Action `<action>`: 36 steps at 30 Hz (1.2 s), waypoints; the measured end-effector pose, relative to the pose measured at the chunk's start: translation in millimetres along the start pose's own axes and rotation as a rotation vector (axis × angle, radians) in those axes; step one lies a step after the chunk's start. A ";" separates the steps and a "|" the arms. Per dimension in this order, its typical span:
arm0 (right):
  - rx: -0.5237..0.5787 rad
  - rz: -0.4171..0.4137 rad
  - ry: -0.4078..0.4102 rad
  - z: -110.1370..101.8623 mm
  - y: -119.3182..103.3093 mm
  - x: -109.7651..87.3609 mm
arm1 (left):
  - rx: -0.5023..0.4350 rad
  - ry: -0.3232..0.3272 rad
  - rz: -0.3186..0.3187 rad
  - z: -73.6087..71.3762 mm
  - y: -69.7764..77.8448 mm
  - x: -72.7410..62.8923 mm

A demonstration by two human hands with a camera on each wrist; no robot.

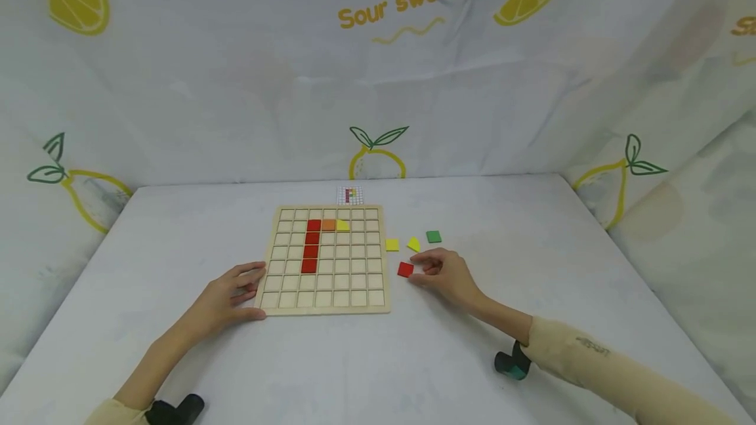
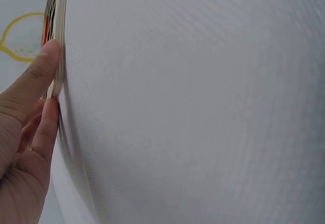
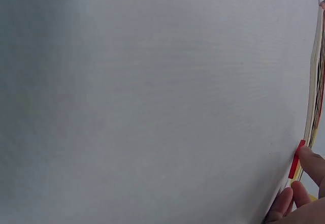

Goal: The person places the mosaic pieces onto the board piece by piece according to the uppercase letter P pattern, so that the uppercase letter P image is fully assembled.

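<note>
A square wooden grid board (image 1: 325, 311) lies on the table. My left hand (image 1: 227, 294) rests against its left edge, thumb by the near corner, fingers fairly straight along the side. Set in the grid are a column of several red tiles (image 1: 310, 239), an orange tile (image 1: 328, 225) and a yellow tile (image 1: 342, 225) with one corner cut round. To the right of the board, my right hand (image 1: 445, 274) pinches a red square tile (image 1: 405, 269) between thumb and fingers, low over the table. In the right wrist view the thumb presses on that red tile (image 3: 296, 159).
Right of the board lie a yellow square tile (image 1: 392, 245), a yellow piece with a curved side (image 1: 414, 244) and a green tile (image 1: 434, 237). A small pattern card (image 1: 350, 195) sits behind the board. A lemon-print cloth (image 1: 236, 84) hangs beyond the table's back edge.
</note>
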State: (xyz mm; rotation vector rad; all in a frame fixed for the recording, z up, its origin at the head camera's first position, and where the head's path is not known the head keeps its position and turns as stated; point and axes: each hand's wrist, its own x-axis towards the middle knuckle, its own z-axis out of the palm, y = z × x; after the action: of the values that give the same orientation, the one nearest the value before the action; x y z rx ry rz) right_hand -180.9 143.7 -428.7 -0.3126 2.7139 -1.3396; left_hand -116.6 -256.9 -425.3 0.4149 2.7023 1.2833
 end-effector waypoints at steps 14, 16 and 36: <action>-0.075 -0.061 -0.111 -5.4 1.5 9.6 | -0.013 -0.002 0.029 -0.5 -5.4 -0.3; -0.076 -0.068 -0.111 -6.0 1.6 9.8 | -0.012 -0.003 0.031 -0.4 -5.7 -0.3; 0.261 0.099 -0.131 -15.6 11.9 4.3 | -0.003 0.001 0.039 -0.1 -1.8 -0.5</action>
State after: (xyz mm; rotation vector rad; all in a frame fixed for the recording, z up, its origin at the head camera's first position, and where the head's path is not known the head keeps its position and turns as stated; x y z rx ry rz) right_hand -189.5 161.9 -428.6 -0.2295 2.3811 -1.5614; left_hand -116.5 -258.2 -426.6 0.4692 2.7058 1.2969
